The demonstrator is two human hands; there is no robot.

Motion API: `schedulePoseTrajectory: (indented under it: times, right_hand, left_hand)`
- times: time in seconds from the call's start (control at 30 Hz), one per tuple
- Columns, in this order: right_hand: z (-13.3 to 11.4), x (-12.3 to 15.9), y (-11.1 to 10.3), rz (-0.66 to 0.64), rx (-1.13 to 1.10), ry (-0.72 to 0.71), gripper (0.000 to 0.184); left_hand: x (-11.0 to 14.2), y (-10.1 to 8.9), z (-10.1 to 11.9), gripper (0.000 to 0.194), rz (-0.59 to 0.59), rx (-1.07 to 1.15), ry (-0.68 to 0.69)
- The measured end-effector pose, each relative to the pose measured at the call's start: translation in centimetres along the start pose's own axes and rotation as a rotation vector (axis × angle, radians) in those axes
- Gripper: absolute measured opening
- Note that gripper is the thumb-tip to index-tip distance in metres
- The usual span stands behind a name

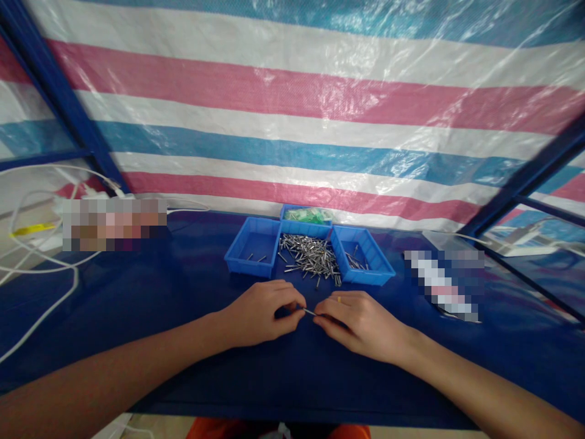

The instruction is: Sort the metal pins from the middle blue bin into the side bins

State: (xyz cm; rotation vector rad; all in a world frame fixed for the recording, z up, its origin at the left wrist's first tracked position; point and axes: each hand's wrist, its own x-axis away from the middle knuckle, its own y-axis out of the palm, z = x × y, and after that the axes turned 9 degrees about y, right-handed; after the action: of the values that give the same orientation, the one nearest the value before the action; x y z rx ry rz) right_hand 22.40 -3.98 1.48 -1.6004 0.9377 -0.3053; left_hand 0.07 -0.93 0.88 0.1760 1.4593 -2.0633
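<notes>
Between my two hands is a thin metal pin (309,312), held low over the blue tabletop. The fingertips of my left hand (269,310) pinch one end of it. My right hand (359,320), with a ring on one finger, pinches the other end. Just beyond the hands lies a loose pile of similar metal pins (313,256). A blue bin (250,268) on the left contains a few pins, and a second blue bin (365,277) on the right contains several. The held pin's ends are hidden by my fingers.
Behind the pile stands a third blue bin (305,228) with green and clear plastic packets. White cables (75,286) run along the table's left side. A blurred-out flat item (445,289) lies at the right. Striped sheeting (297,146) hangs behind, between blue frame posts (525,171).
</notes>
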Motion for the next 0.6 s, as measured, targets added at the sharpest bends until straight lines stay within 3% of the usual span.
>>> schedulePoseTrajectory:
  times: [0.37, 0.6]
  right_hand:
    - [-0.33, -0.22, -0.35, -0.159, -0.104, 0.095, 0.022]
    - [-0.15, -0.26, -0.29, -0.187, -0.139, 0.12, 0.02]
  left_hand:
    - [0.34, -0.16, 0.21, 0.025, -0.041, 0.009, 0.187]
    - [0.37, -0.3, 0.27, 0.027, -0.07, 0.024, 0.182]
